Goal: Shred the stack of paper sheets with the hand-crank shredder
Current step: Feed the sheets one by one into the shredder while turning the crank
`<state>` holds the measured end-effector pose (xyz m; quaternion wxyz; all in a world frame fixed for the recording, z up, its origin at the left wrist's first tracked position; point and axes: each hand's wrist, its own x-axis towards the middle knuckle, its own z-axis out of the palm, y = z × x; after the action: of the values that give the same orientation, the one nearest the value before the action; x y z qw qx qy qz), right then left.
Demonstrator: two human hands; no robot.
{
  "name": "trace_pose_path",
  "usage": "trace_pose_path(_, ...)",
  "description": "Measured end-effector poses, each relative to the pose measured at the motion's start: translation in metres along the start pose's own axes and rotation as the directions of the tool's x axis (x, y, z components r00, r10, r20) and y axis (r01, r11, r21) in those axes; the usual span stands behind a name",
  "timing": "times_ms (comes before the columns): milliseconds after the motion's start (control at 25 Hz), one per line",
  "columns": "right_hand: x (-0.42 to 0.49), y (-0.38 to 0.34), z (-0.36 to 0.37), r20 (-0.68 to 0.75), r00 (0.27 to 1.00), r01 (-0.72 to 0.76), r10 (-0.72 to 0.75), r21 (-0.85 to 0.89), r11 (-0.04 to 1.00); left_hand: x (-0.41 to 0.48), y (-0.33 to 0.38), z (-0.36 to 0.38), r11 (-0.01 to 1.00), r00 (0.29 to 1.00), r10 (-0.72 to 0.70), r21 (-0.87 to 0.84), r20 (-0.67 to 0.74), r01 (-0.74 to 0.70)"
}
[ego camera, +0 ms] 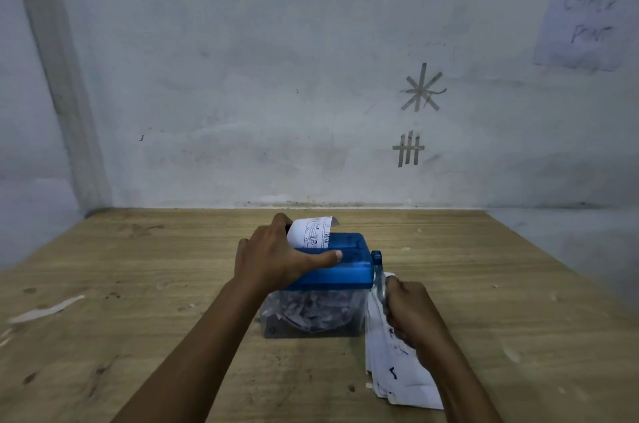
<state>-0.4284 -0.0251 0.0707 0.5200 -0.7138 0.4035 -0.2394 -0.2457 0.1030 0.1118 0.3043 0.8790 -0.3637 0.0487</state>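
While the right hand [408, 308] is closing round the crank [378, 279] at the right end of the shredder [339, 263], the left hand [276, 256] is clasping the left end of the blue lid, with its thumb lying along the top and its fingers reaching over the far edge. The shredder is sitting at the centre of the frame on the wooden table [138, 284]. A printed sheet [313, 232] is standing up out of the slot.

Several things are looking risky from here. The clear bin [276, 325] under the lid is already looking well filled with shreds, so the cutters may be heading for a jam. The left fingers are resting just beside the sheet and slot, so a fingertip could be drawn in with the paper. The right forearm is hanging over the stack of paper [397, 374] at lower right of centre. The swing of the crank could brush those sheets and scatter them. If the left hand is easing its hold, a hard turn could tip the light box.

The shredder's long axis is running left to right across the frame, and its slot is lying the same way. The crank arm is pointing down toward the lower edge, though blur is hiding its detail. The sheet is pointing upward, its top curling to the right. The stack's long axis is running from the shredder's right end toward the lower edge.
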Motion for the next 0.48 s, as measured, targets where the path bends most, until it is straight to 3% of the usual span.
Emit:
trace_pose_path(160,-0.012,-0.023,-0.009,-0.238,0.910,0.253,-0.339,-0.329,0.910,-0.002,-0.002,-0.001,0.997,0.999,0.044,0.058,0.006,-0.045)
trace_pose_path(320,-0.007,-0.030,-0.002,-0.358,0.800,0.359,-0.482,-0.359,0.862,0.000,-0.003,0.001,0.994,0.995,0.095,0.051,0.007,-0.095)
trace_pose_path(480,-0.001,-0.034,0.009,-0.485,0.607,0.490,-0.630,-0.396,0.777,0.001,-0.005,-0.001,0.990,0.990,0.139,0.004,-0.001,-0.139)
